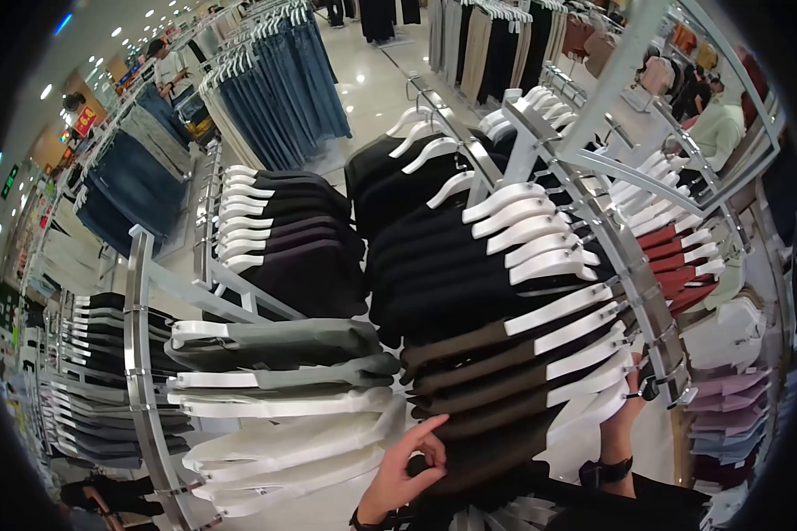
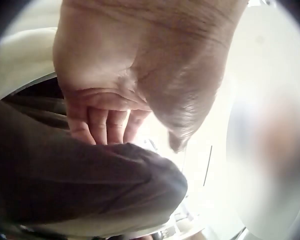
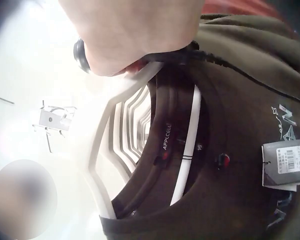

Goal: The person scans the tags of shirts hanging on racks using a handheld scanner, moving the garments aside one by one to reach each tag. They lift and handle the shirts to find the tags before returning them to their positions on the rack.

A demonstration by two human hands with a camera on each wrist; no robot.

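Brown tops [image 1: 496,442] hang from white hangers [image 1: 584,416] at lower centre. My left hand [image 1: 406,473] is at their near left edge, index finger extended against the fabric and the other fingers bent. In the left wrist view, the fingers of my left hand [image 2: 110,107] reach down behind a dark garment fold [image 2: 90,175], tips hidden. My right hand [image 1: 622,420] is beside the rail end, at the front hanger. The right wrist view shows my right hand [image 3: 135,35] closed over the top of a white hanger [image 3: 102,145], fingertips mostly hidden; a tag [image 3: 285,165] hangs on the brown top [image 3: 230,195].
Grey and white tops [image 1: 292,425] hang on the left rail [image 1: 137,354]. Black tops [image 1: 443,274] are beyond the brown ones. The metal rail [image 1: 638,283] runs along the right, with a framed mirror [image 1: 779,133] above. Jeans racks [image 1: 274,106] and people stand farther back.
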